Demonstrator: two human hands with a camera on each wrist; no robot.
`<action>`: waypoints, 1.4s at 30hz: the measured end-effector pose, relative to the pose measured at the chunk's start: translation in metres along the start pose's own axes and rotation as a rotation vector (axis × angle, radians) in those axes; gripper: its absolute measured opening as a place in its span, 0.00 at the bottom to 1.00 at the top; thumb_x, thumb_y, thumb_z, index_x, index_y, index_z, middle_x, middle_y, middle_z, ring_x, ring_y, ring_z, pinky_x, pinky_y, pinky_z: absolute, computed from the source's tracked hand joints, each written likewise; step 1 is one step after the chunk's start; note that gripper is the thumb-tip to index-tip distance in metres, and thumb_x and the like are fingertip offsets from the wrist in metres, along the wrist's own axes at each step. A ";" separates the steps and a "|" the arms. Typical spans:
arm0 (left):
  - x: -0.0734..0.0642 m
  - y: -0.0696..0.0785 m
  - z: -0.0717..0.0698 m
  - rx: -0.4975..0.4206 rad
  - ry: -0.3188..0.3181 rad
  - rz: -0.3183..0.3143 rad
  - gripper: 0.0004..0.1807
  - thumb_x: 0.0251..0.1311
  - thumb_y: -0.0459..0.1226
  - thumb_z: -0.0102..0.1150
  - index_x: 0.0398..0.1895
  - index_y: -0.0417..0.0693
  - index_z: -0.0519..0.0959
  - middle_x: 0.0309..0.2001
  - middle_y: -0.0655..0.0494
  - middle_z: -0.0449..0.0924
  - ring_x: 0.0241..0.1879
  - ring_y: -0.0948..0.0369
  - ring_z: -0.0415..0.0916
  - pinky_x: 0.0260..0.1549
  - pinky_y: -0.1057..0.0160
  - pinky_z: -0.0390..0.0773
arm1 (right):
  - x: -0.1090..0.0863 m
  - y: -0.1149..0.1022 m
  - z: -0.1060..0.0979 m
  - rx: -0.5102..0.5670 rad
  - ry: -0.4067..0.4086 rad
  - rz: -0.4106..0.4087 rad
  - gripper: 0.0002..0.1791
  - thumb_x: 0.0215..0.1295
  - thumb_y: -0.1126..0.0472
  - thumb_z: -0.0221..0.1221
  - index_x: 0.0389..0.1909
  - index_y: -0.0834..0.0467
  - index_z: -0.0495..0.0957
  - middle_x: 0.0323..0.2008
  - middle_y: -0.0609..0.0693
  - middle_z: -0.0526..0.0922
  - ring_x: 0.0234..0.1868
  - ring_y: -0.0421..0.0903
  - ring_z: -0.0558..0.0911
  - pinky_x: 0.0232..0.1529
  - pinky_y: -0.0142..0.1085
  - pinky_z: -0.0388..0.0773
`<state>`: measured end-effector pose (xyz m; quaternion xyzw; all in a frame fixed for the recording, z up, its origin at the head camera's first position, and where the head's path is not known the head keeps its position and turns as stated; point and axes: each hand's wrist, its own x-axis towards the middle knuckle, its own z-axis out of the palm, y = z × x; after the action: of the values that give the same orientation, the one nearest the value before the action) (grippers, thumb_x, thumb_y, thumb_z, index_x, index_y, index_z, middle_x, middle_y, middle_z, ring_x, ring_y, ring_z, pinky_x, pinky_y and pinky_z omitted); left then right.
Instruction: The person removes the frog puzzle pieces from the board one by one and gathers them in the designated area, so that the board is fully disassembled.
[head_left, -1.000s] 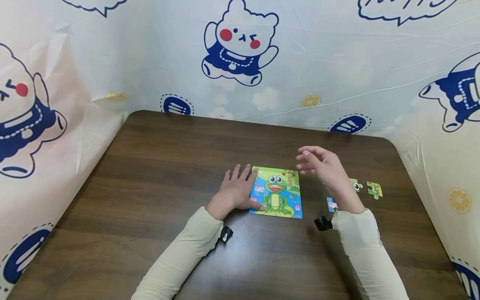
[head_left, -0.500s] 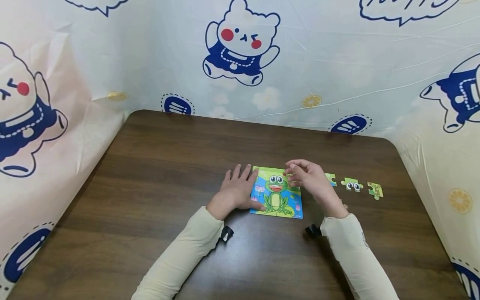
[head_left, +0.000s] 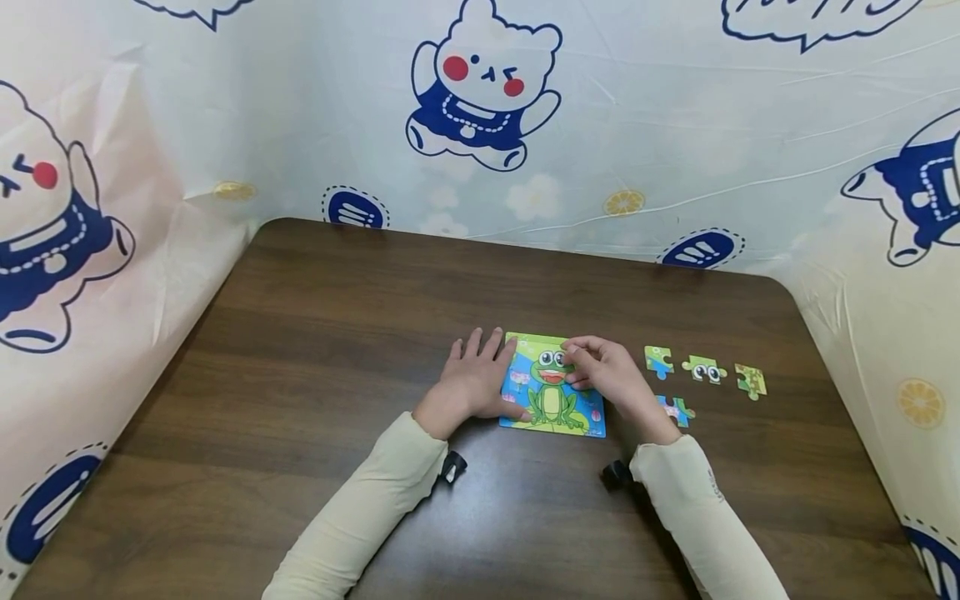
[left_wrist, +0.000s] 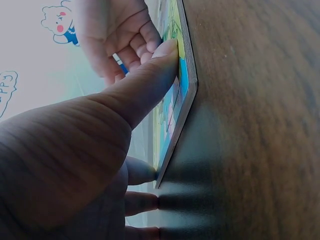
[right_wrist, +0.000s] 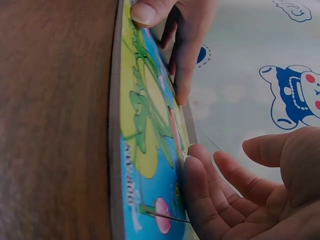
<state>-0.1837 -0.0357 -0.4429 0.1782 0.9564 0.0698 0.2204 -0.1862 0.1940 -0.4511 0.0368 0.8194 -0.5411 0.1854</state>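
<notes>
A square frog jigsaw puzzle (head_left: pixel 553 406) lies flat on the table, with green, blue and yellow artwork; cut lines cross its surface in the right wrist view. My left hand (head_left: pixel 468 385) rests spread at its left edge, thumb on the puzzle's lower left part and some fingers on the table. Over the puzzle's upper right, my right hand (head_left: pixel 611 375) touches the surface with its fingertips, fingers loosely bent. From the right wrist view, the right hand (right_wrist: pixel 245 195) shows no piece between its fingers, though its fingertips partly hide the surface below.
Right of the puzzle lie several loose pieces: a blue-green one (head_left: pixel 659 362), one with frog eyes (head_left: pixel 705 369), a tree-coloured one (head_left: pixel 751 381) and a blue-pink one (head_left: pixel 681 411). The brown table (head_left: pixel 300 417) meets a printed curtain (head_left: pixel 300 108) behind.
My right hand has come left and down from beside the loose pieces to the puzzle's upper right, uncovering those pieces. The left hand and the puzzle stay put.
</notes>
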 end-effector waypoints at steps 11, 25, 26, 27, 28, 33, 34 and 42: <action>-0.001 0.001 -0.002 0.002 -0.012 0.001 0.65 0.51 0.73 0.61 0.84 0.57 0.42 0.84 0.51 0.36 0.83 0.44 0.33 0.78 0.39 0.44 | -0.001 -0.001 0.002 -0.114 -0.010 -0.025 0.20 0.79 0.52 0.52 0.59 0.61 0.79 0.51 0.60 0.85 0.38 0.46 0.85 0.42 0.35 0.85; -0.003 0.013 0.004 0.021 0.028 -0.029 0.61 0.57 0.73 0.53 0.83 0.50 0.43 0.83 0.45 0.36 0.82 0.39 0.33 0.77 0.36 0.43 | -0.003 -0.004 0.005 -0.153 0.006 -0.041 0.19 0.78 0.51 0.52 0.57 0.59 0.81 0.46 0.58 0.86 0.37 0.47 0.84 0.41 0.35 0.84; -0.002 0.014 0.004 0.023 0.030 -0.031 0.61 0.57 0.74 0.53 0.83 0.50 0.43 0.83 0.45 0.36 0.82 0.39 0.33 0.77 0.36 0.43 | -0.003 -0.004 0.005 -0.149 0.006 -0.036 0.19 0.78 0.51 0.53 0.57 0.59 0.81 0.46 0.58 0.86 0.37 0.47 0.84 0.41 0.35 0.84; -0.002 0.014 0.005 0.023 0.032 -0.033 0.61 0.57 0.74 0.53 0.83 0.50 0.43 0.83 0.45 0.36 0.82 0.39 0.33 0.77 0.36 0.43 | -0.003 -0.004 0.004 -0.144 0.005 -0.036 0.19 0.78 0.51 0.53 0.58 0.59 0.81 0.46 0.58 0.86 0.37 0.47 0.84 0.42 0.35 0.84; -0.001 0.014 0.006 0.025 0.033 -0.034 0.61 0.57 0.74 0.53 0.83 0.50 0.43 0.83 0.44 0.36 0.82 0.39 0.33 0.77 0.36 0.43 | -0.003 -0.004 0.004 -0.142 0.002 -0.035 0.19 0.78 0.51 0.53 0.58 0.60 0.81 0.46 0.59 0.86 0.37 0.47 0.84 0.42 0.36 0.84; 0.000 0.014 0.007 0.027 0.037 -0.046 0.62 0.57 0.74 0.53 0.83 0.50 0.44 0.83 0.44 0.37 0.82 0.39 0.34 0.77 0.36 0.44 | -0.002 -0.007 0.005 -0.133 0.002 -0.048 0.18 0.78 0.53 0.54 0.58 0.60 0.80 0.44 0.59 0.85 0.37 0.48 0.83 0.42 0.37 0.85; 0.001 0.014 0.007 0.027 0.037 -0.047 0.62 0.57 0.74 0.53 0.83 0.50 0.44 0.83 0.44 0.36 0.82 0.39 0.34 0.77 0.36 0.44 | -0.002 -0.007 0.005 -0.137 0.005 -0.049 0.18 0.78 0.54 0.54 0.58 0.59 0.80 0.43 0.59 0.85 0.36 0.49 0.83 0.41 0.37 0.85; 0.000 0.015 0.006 0.029 0.025 -0.048 0.62 0.57 0.75 0.52 0.83 0.50 0.43 0.83 0.45 0.36 0.82 0.39 0.33 0.77 0.36 0.43 | 0.002 -0.007 0.005 -0.198 0.011 -0.019 0.17 0.75 0.55 0.57 0.57 0.59 0.82 0.37 0.56 0.84 0.33 0.47 0.80 0.37 0.34 0.82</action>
<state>-0.1764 -0.0219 -0.4448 0.1575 0.9640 0.0527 0.2075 -0.1886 0.1863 -0.4477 0.0136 0.8702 -0.4590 0.1785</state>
